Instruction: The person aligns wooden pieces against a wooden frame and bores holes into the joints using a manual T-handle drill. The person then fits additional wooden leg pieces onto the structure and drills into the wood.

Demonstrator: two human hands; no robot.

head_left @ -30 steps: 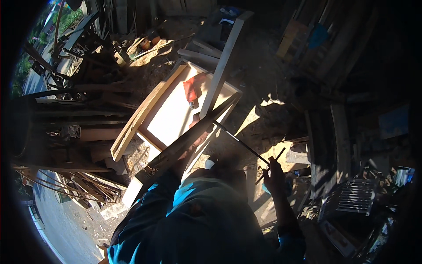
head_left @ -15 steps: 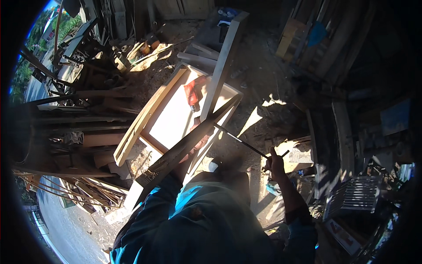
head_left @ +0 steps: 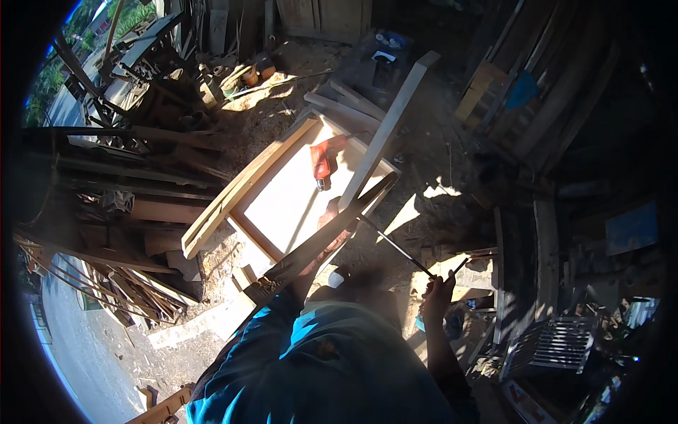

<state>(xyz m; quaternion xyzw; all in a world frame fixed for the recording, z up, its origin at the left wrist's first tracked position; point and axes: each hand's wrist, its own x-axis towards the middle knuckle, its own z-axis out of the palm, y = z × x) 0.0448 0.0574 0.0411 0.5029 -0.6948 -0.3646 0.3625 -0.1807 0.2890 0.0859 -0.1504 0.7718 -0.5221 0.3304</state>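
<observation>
My left hand [head_left: 332, 237] is closed around a dark wooden beam [head_left: 304, 254], close to where a paler squared beam [head_left: 388, 127] meets it and slants away to the far right. Part of that hand is hidden behind the dark beam. In my right hand [head_left: 439, 291] is a long thin metal rod with a crosswise handle [head_left: 395, 244], gripped at the handle end. Its far tip reaches the dark beam near the joint. Beneath the beams lies a shallow wooden frame with a pale panel [head_left: 282, 187], on which a red power tool [head_left: 321, 166] rests.
Stacked timber [head_left: 141, 205] and loose offcuts [head_left: 134, 300] fill the left side. Boards lean at the far right, with a blue piece [head_left: 522, 90] among them. A slatted rack [head_left: 554, 343] stands near right. Sawdust and scraps cover the sunlit ground [head_left: 198, 353].
The whole view has shifted, with the frame and beams now slightly farther right and lower. My right hand has lowered and turned on the handle. Both hands keep their holds.
</observation>
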